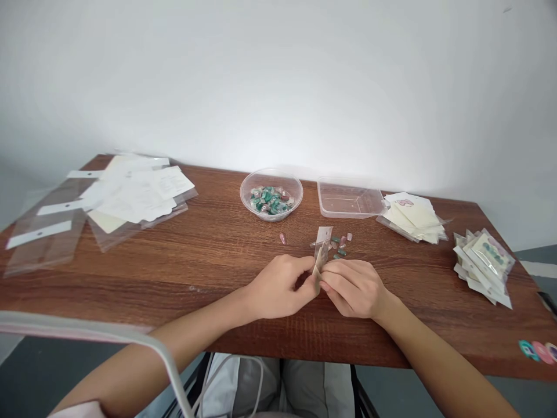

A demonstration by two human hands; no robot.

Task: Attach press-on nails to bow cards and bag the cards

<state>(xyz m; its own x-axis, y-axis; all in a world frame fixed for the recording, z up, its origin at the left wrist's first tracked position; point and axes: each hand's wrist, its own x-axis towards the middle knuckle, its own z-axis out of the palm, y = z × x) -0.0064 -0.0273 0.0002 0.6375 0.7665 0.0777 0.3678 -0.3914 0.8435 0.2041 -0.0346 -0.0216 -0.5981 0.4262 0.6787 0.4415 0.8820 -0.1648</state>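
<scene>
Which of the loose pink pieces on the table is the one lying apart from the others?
The lone pink piece on the wooden table, left of the upright card. The other loose pieces sit bunched together right of that card, pink mixed with green.

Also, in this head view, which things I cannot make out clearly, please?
Head view:
- The lower part of the cream card in a clear plastic sleeve: hidden by the left hand and right hand.
- The small green and pink pieces in the round clear plastic bowl: too small to identify.
- The pink and teal round discs: cut off by the right edge.
</scene>
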